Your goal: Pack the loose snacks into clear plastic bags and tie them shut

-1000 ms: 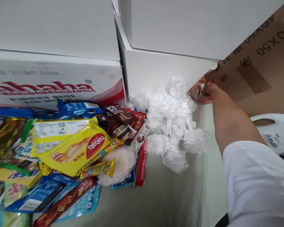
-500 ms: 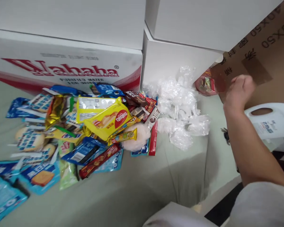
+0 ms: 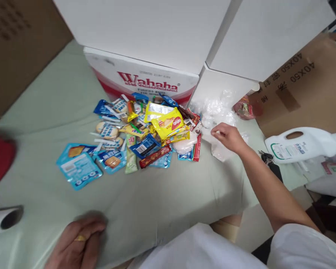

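Since the earlier frame the right hand (image 3: 228, 137) has come away from the red packet (image 3: 245, 109) by the brown carton (image 3: 302, 89) and now sits on the clear plastic bags (image 3: 218, 112); the left hand (image 3: 78, 243) has come into view at the bottom edge. Right fingers (image 3: 216, 131) are narrow, pinched together on the edge of one crumpled clear bag, thumb and forefinger pointing left toward the snack pile (image 3: 145, 138). Whether the bag is lifted clear of the surface cannot be told. Left fingers (image 3: 96, 228) lie flat and loosely spread on the green sheet (image 3: 58, 104), holding nothing; one gold ring shows on that hand. The bags form a loose heap of thin, glossy, wrinkled film against the foot of the right white box (image 3: 221, 84), just right of the snacks. The pile holds many foil and plastic packets, too many to count surely: blue ones dominate, one large yellow packet (image 3: 169, 125) lies on top with its long axis running lower-left to upper-right, and one red stick pack (image 3: 196, 147) lies nearly upright in the frame. Behind stands one Wahaha carton (image 3: 145, 80). One white handled jug (image 3: 296, 145) lies on its side at the right, long axis left to right, with keys (image 3: 266, 157) just beside it. One white roll (image 3: 4, 220) lies at the left edge.
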Motion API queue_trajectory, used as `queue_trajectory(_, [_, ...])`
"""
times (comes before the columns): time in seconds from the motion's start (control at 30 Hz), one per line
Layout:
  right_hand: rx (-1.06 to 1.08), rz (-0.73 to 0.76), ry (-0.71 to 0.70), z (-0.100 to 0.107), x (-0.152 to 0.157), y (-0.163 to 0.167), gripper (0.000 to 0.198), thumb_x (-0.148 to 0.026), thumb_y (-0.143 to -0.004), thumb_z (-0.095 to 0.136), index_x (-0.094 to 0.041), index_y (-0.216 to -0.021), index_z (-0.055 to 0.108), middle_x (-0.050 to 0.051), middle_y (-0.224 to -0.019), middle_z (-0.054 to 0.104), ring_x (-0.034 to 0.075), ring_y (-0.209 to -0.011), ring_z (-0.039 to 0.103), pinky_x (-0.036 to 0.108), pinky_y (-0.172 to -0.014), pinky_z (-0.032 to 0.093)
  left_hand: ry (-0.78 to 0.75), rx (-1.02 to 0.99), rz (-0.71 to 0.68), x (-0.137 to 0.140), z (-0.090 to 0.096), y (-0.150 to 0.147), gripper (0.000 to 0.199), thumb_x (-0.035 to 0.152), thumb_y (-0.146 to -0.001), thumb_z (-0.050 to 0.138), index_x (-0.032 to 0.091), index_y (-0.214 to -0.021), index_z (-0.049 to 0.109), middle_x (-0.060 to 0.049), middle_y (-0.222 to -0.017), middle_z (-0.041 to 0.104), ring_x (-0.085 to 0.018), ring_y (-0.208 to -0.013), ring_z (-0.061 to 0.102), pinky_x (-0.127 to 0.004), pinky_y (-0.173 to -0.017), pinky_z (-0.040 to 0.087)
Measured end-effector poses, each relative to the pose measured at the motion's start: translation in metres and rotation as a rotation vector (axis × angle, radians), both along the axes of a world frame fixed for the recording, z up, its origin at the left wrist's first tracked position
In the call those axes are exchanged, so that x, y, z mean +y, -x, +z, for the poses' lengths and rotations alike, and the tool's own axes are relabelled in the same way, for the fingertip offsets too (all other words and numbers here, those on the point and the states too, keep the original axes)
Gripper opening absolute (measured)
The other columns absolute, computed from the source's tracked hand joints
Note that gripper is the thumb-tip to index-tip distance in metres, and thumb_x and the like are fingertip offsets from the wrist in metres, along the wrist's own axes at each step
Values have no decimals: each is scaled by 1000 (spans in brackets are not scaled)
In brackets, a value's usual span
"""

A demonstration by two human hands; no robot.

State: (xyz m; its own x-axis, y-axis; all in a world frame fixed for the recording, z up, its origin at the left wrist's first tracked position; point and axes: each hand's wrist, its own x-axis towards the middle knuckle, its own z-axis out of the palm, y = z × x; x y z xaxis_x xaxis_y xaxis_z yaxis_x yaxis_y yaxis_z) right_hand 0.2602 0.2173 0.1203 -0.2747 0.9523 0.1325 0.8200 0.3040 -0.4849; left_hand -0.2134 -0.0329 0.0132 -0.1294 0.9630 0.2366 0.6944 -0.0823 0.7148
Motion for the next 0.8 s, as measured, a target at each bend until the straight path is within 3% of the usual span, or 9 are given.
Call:
queue_trajectory(0.1, [420, -341, 41, 8, -11, 1, 20, -40, -81, 77, -20, -81, 73, 0, -69, 63, 13, -59, 55, 27, -57, 44, -21, -48, -29, 2, 7, -4, 15, 32, -87, 58, 37, -84, 72, 3, -89, 76, -23, -80, 73, -40, -77, 58])
queue_trajectory(0.2, [821, -559, 98, 9, -34, 14, 31, -42, -65, 88, -20, -75, 69, -4, -62, 56, 9, -53, 49, 23, -50, 42, 81, -257, -77, 17, 20, -32, 13, 33, -90, 60, 27, -89, 71, -1, -88, 74, -20, -79, 71, -32, -72, 57])
queue_trajectory(0.3, [1057, -616, 140, 0, -68, 45, 39, -44, -56, 93, -20, -75, 68, -5, -62, 56, 8, -54, 50, 20, -49, 43, 411, -622, -207, 44, 35, -86, 23, 44, -95, 56, 22, -101, 63, 1, -73, 65, -15, -58, 60, -25, -51, 49])
queue_trajectory(0.33, [1086, -622, 141, -4, -81, 58, 40, -45, -56, 94, -20, -75, 68, -6, -61, 56, 8, -54, 50, 19, -48, 43, 475, -712, -237, 54, 40, -108, 29, 48, -94, 57, 22, -108, 61, 0, -80, 67, -13, -57, 60, -24, -50, 48])
queue_trajectory(0.47, [1075, -558, 186, -22, -131, 106, 36, -48, -67, 90, -20, -78, 69, -5, -62, 59, 8, -52, 52, 21, -50, 46, 352, -807, -354, 92, 46, -186, 90, 45, -67, 87, 23, -144, 45, -14, -133, 60, -16, -83, 69, -30, -69, 58])
queue_trajectory(0.53, [1067, -513, 229, -26, -147, 114, 34, -49, -73, 88, -20, -80, 70, -4, -64, 60, 9, -54, 53, 22, -52, 47, 286, -862, -377, 106, 42, -210, 83, 47, -70, 85, 21, -141, 51, -15, -132, 61, -19, -85, 68, -30, -68, 58])
queue_trajectory(0.67, [1239, -645, 194, -25, -159, 85, 40, -45, -64, 95, -20, -77, 67, -6, -64, 54, 6, -52, 46, 18, -45, 38, 448, -1128, -289, 130, 41, -236, 52, 58, -86, 69, 18, -119, 61, -4, -89, 67, -12, -58, 59, -25, -52, 49])
queue_trajectory(0.73, [1360, -745, 140, -22, -160, 60, 45, -39, -55, 99, -20, -77, 65, -7, -65, 51, 4, -53, 45, 16, -44, 35, 498, -1295, -288, 145, 53, -248, 63, 58, -82, 77, 21, -128, 55, -3, -92, 67, -11, -62, 63, -24, -56, 52])
queue_trajectory(0.8, [1424, -784, 79, -20, -164, 40, 48, -35, -52, 101, -20, -79, 64, -7, -69, 52, 4, -56, 48, 15, -45, 37, 556, -1407, -399, 159, 71, -261, 88, 52, -74, 88, 29, -145, 42, -7, -116, 67, -16, -80, 71, -28, -66, 58])
